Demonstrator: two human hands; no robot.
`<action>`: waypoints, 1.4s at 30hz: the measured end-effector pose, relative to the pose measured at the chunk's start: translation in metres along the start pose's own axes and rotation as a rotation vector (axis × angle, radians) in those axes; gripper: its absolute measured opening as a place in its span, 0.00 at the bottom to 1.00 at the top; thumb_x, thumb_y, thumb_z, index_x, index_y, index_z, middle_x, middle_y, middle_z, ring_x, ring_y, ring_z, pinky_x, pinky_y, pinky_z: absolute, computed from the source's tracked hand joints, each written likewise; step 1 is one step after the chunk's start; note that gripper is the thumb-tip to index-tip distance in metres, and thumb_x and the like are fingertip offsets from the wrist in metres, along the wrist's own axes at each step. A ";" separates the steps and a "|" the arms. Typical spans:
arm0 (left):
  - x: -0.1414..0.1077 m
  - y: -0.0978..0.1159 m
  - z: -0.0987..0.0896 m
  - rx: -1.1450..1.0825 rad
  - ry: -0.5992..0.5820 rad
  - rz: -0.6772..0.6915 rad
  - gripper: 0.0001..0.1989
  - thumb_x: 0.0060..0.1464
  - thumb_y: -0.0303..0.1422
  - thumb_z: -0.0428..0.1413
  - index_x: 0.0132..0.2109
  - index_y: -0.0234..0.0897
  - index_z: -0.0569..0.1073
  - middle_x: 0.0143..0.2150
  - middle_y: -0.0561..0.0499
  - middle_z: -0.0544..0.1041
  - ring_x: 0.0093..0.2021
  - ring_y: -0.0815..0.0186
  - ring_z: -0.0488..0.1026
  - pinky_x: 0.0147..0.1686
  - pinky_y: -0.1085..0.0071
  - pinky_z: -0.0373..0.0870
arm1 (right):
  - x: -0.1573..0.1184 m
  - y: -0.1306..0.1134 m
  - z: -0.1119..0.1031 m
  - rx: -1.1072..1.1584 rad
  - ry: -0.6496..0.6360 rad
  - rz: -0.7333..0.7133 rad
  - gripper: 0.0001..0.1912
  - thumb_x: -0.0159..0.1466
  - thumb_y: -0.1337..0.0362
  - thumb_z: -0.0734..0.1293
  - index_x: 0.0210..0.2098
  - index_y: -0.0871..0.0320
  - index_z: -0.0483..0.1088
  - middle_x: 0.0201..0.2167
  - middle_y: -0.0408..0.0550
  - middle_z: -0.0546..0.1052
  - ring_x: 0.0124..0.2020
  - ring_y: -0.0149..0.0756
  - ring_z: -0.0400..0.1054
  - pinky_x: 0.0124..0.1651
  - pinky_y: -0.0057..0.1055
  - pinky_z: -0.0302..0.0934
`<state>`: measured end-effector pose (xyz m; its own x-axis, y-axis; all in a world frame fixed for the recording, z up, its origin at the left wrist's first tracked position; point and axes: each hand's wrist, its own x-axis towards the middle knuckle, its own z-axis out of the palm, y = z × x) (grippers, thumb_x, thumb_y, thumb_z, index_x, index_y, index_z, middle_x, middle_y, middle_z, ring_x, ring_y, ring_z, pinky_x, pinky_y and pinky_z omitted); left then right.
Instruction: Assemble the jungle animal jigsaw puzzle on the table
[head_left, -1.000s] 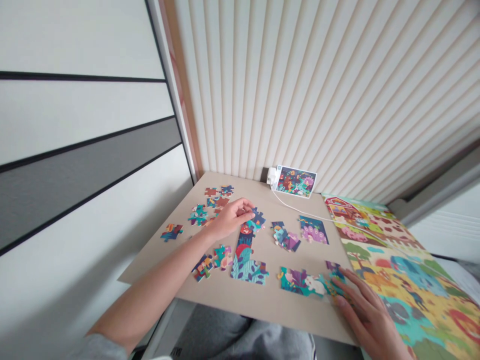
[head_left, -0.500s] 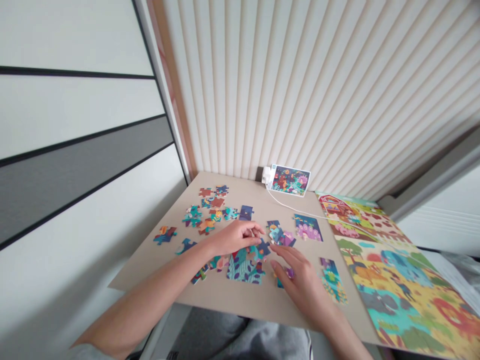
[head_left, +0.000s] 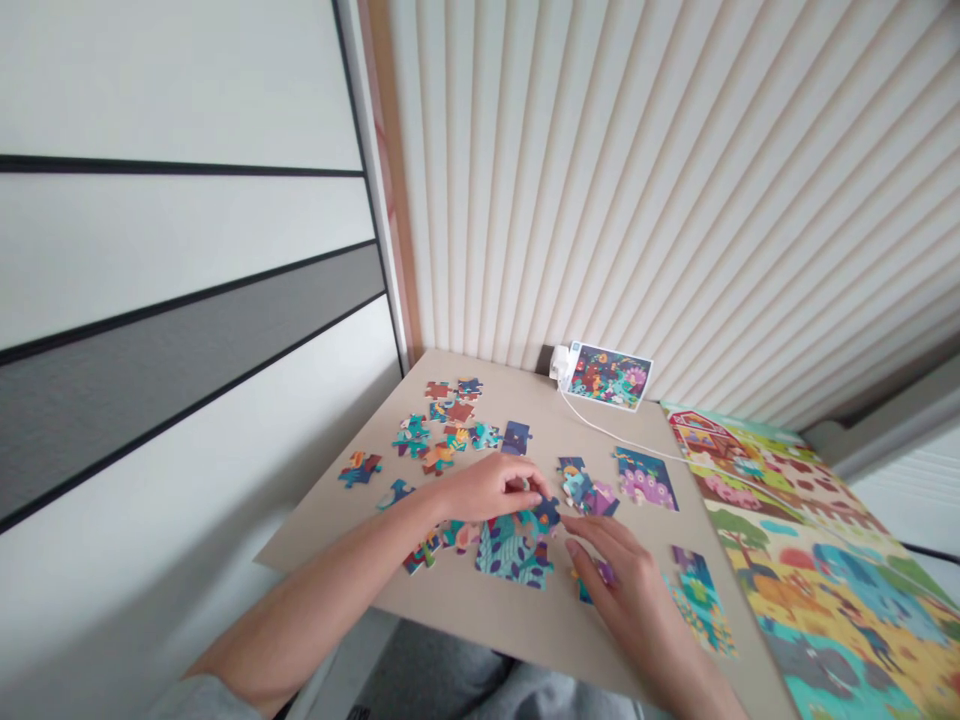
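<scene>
My left hand (head_left: 496, 487) is curled over the top edge of a joined puzzle section (head_left: 511, 555) with leafy teal and green patterns. Its thumb and forefinger come together at a dark blue puzzle piece (head_left: 548, 513) at the section's upper right corner. From the other side my right hand (head_left: 624, 562) reaches in, fingers stretched and thumb apart, with the fingertips close to that blue piece. Whether they touch it is hard to see. Under the right hand a purple and teal piece (head_left: 584, 590) is partly hidden. Beyond the right hand lies a joined purple and blue cluster (head_left: 589, 490).
Loose puzzle pieces (head_left: 439, 455) are scattered over the left of the beige table (head_left: 450, 640). A picture card (head_left: 609, 376) leans by a white charger (head_left: 559, 362), whose cable (head_left: 622, 442) runs right. Finished animal puzzles (head_left: 832, 570) cover the right side.
The camera view has turned slightly left, so everything appears farther right and a little lower. Both hands stay at the blue piece with almost no visible movement over the table.
</scene>
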<state>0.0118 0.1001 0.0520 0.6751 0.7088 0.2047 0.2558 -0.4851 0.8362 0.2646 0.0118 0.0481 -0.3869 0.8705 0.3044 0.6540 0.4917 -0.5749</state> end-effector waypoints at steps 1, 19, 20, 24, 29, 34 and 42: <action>-0.001 -0.001 -0.004 0.021 0.057 -0.024 0.11 0.66 0.38 0.55 0.49 0.40 0.80 0.43 0.48 0.81 0.37 0.65 0.76 0.37 0.72 0.70 | -0.002 0.000 -0.002 -0.017 0.001 -0.005 0.15 0.73 0.60 0.62 0.55 0.48 0.76 0.53 0.52 0.79 0.55 0.48 0.74 0.56 0.45 0.71; -0.028 -0.071 -0.080 0.815 0.571 -0.694 0.12 0.63 0.40 0.53 0.45 0.43 0.78 0.43 0.46 0.84 0.46 0.54 0.80 0.44 0.65 0.72 | 0.018 0.084 -0.031 -0.318 -0.057 0.083 0.23 0.69 0.58 0.67 0.62 0.54 0.71 0.57 0.55 0.78 0.59 0.51 0.71 0.63 0.52 0.63; -0.028 -0.072 -0.080 0.834 0.560 -0.724 0.12 0.63 0.41 0.53 0.45 0.43 0.78 0.42 0.45 0.84 0.45 0.54 0.80 0.43 0.65 0.72 | 0.017 0.084 -0.029 -0.312 -0.056 0.088 0.23 0.68 0.58 0.67 0.62 0.54 0.71 0.57 0.55 0.78 0.58 0.51 0.71 0.62 0.52 0.63; -0.030 -0.074 -0.079 0.911 0.509 -0.801 0.15 0.64 0.43 0.51 0.47 0.42 0.78 0.41 0.43 0.83 0.44 0.51 0.80 0.41 0.63 0.72 | 0.015 0.084 -0.026 -0.288 -0.015 0.118 0.24 0.68 0.58 0.67 0.61 0.56 0.72 0.56 0.57 0.78 0.58 0.53 0.71 0.62 0.53 0.64; -0.030 -0.070 -0.078 0.957 0.468 -0.817 0.17 0.64 0.44 0.50 0.49 0.42 0.78 0.42 0.41 0.83 0.43 0.49 0.80 0.40 0.61 0.72 | 0.011 0.083 -0.029 -0.143 0.070 0.080 0.25 0.68 0.58 0.67 0.63 0.53 0.70 0.58 0.55 0.76 0.60 0.50 0.71 0.63 0.50 0.65; -0.029 -0.060 -0.075 0.981 0.482 -0.824 0.19 0.65 0.45 0.48 0.49 0.42 0.78 0.41 0.41 0.83 0.43 0.50 0.80 0.39 0.62 0.72 | 0.002 0.069 -0.036 -0.083 0.028 0.039 0.24 0.70 0.59 0.65 0.65 0.50 0.69 0.61 0.53 0.75 0.63 0.48 0.69 0.65 0.49 0.64; -0.024 -0.051 -0.068 0.951 0.521 -0.751 0.19 0.66 0.45 0.48 0.49 0.42 0.79 0.40 0.43 0.83 0.41 0.51 0.80 0.38 0.63 0.71 | -0.018 0.081 -0.055 0.186 0.103 0.167 0.25 0.69 0.59 0.67 0.65 0.49 0.68 0.61 0.55 0.71 0.43 0.38 0.77 0.49 0.39 0.74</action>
<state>-0.0651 0.1425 0.0394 -0.1323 0.9708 0.2002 0.9767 0.0932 0.1935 0.3602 0.0376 0.0378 -0.2095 0.9416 0.2636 0.5689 0.3366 -0.7504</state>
